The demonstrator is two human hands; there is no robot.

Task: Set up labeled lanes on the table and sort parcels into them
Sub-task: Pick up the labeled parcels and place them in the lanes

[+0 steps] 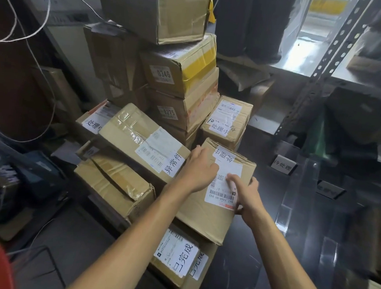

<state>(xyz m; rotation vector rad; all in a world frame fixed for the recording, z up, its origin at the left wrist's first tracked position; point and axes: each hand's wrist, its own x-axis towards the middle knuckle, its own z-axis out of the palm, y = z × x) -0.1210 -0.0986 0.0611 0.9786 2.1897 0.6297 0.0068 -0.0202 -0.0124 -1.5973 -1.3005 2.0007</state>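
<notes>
Your right hand (246, 196) is clamped on the right edge of the parcel (205, 216), thumb laid across its shipping label (223, 190). Your left hand (198, 169) lies on top, fingers fairly straight, reaching the far-left edge (whether they hook over it is unclear). The parcel, tagged 处理中, rests tilted on a second parcel (175, 254) marked 已完成, by the left edge of the worktop (268, 248). You seem mid-sort, taking this one up. Next, lift it clear of the stack and carry it to its matching lane. The lane card (283, 164) farther back reads 待处理, so look elsewhere.
</notes>
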